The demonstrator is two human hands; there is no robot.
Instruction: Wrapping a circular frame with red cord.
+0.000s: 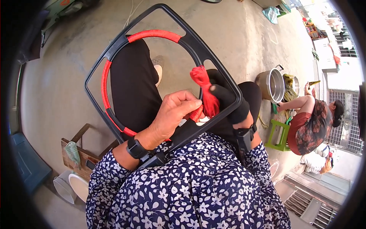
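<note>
A black plastic frame (198, 47) with a round inner ring rests tilted on my lap. Red cord (154, 34) is wound around part of that ring, along its top and left side. My left hand (171, 116) grips the ring's lower edge, fingers curled over the wound cord. My right hand (228, 103), in a black glove, holds a small bundle of red cord (206, 89) against the ring's right side. Both wrists wear black bands. My legs in black trousers show through the ring.
Bare concrete floor lies ahead. At the right a seated person (312, 122) works by a large metal pot (272, 84) and a green stool (277, 134). A wooden stool (82, 152) and white buckets (70, 186) stand at my lower left.
</note>
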